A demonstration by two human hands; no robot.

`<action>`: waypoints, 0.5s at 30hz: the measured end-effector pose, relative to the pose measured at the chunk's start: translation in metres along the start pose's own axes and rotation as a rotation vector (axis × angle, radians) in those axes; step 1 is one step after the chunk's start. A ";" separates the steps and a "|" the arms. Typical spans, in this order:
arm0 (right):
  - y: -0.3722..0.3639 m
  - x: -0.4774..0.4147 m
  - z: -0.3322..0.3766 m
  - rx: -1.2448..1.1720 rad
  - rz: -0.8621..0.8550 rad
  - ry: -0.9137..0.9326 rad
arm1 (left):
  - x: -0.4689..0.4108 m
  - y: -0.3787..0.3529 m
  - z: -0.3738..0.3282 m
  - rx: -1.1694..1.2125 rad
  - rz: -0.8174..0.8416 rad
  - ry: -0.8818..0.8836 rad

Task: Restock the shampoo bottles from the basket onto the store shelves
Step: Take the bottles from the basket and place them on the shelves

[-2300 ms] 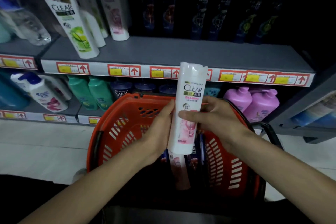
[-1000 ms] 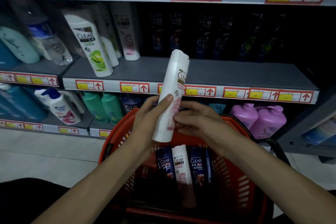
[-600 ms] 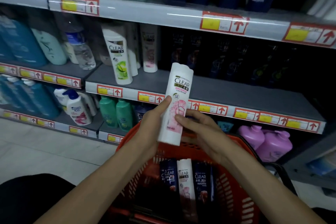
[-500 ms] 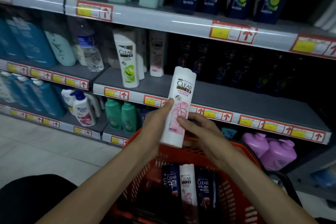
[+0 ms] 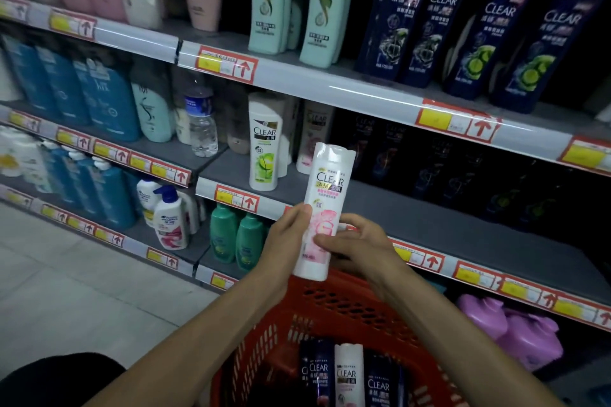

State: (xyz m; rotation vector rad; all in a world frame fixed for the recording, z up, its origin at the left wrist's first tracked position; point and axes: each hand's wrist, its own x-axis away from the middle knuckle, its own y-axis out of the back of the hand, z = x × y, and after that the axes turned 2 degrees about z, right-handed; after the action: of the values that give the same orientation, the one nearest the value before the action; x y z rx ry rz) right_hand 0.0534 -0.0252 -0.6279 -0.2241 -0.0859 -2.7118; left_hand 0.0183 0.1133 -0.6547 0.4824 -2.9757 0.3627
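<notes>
Above the red plastic basket (image 5: 330,296), left hand (image 5: 284,239) and right hand (image 5: 360,249) curl fingers round the lower half of a white-and-pink plastic shampoo bottle (image 5: 327,182), likely light, stiff, slick; mid-body grips best.

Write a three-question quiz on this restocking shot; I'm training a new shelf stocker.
1. True or false: the pink-and-white bottle already stands on a shelf.
2. What holds it? A) the left hand only B) the right hand only C) both hands
3. Fill in: in the red basket, the white bottle lies between two ___ bottles.

Key: 1 false, it is still in hand; 2 C; 3 dark blue bottles.
</notes>
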 end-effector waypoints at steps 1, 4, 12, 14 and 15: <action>-0.002 -0.006 -0.002 0.001 -0.014 0.026 | -0.002 0.001 -0.002 -0.025 0.005 -0.026; -0.009 -0.029 -0.010 0.036 -0.049 0.129 | -0.011 0.009 -0.011 -0.211 -0.016 -0.133; -0.009 -0.097 -0.011 0.167 -0.210 0.306 | -0.063 0.024 -0.016 -0.702 0.048 -0.263; -0.011 -0.115 -0.012 0.187 -0.246 0.323 | -0.077 0.022 -0.020 -0.692 0.047 -0.284; -0.012 -0.124 -0.012 0.185 -0.265 0.330 | -0.087 0.021 -0.019 -0.688 0.033 -0.301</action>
State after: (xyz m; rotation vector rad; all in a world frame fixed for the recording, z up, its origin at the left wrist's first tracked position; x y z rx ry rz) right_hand 0.1583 0.0339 -0.6609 0.3105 -0.2860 -2.9369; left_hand 0.0946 0.1637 -0.6531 0.4258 -3.1045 -0.7766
